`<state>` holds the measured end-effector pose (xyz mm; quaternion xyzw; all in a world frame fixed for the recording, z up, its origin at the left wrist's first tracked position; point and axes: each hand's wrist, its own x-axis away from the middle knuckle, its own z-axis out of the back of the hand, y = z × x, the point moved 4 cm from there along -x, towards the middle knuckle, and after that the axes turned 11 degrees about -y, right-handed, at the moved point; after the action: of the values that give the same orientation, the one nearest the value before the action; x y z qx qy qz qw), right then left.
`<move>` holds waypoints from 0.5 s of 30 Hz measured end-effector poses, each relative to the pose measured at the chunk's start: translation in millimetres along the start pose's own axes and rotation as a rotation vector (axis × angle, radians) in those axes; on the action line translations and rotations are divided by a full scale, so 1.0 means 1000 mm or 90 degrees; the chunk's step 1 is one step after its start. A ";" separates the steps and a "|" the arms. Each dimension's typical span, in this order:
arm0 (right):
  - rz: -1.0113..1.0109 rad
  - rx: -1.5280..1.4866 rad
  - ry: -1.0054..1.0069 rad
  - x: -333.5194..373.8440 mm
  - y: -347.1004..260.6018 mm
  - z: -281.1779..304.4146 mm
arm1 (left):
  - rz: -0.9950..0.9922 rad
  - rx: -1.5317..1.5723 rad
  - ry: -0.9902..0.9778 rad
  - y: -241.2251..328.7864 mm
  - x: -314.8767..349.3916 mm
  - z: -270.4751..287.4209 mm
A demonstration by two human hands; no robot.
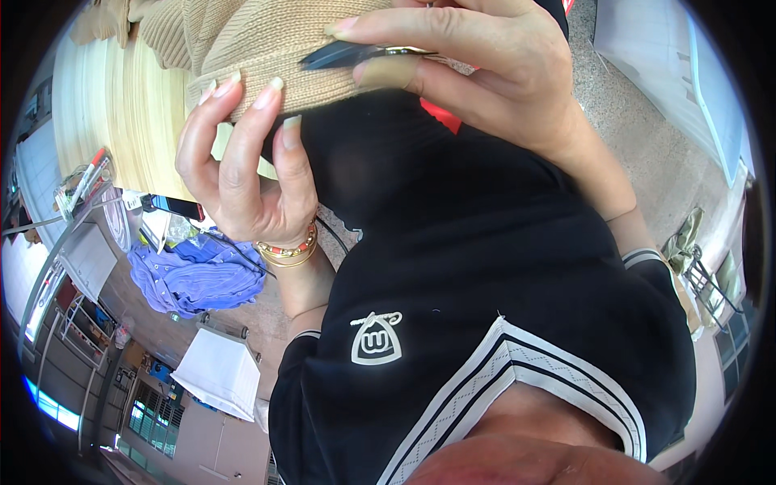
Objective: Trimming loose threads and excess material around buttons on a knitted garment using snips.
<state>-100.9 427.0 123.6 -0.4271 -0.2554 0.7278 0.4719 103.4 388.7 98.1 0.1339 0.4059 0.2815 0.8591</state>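
Observation:
A beige ribbed knit piece [267, 48] lies at the top of the view, its finished edge toward my body. My left hand [246, 166] is palm up at that edge. Its fingers are bent but apart, and the tips rest on the knit. My right hand [493, 69] is closed on a pair of thread snips [339, 55], thumb below and index finger above. The snips' dark pointed tip points left over the knit, close to its edge. A tan bandage [386, 73] wraps the right thumb.
A pale wooden table [121, 113] supports the knit at the left. Beside it are a holder with pens [85, 182], a phone [179, 208] and a heap of blue-violet cloth [194, 271]. A white bin [217, 372] stands lower left; a pale panel [663, 73] rises at the right.

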 end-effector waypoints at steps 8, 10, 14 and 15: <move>0.043 0.120 0.001 0.000 -0.002 0.011 | 0.011 -0.013 0.017 -0.002 -0.001 0.003; -0.007 -0.093 0.084 0.007 0.014 0.015 | 0.016 0.041 0.048 -0.007 -0.001 0.005; -0.070 -0.189 0.134 0.021 0.036 0.026 | 0.053 -0.005 0.032 -0.014 0.001 0.011; -0.146 -0.264 0.158 0.028 0.042 0.024 | 0.070 0.011 0.047 -0.019 0.003 0.014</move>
<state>-146.5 435.8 92.6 -0.5687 -0.3864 0.5436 0.4814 122.5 375.6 96.0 0.1531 0.4321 0.3295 0.8254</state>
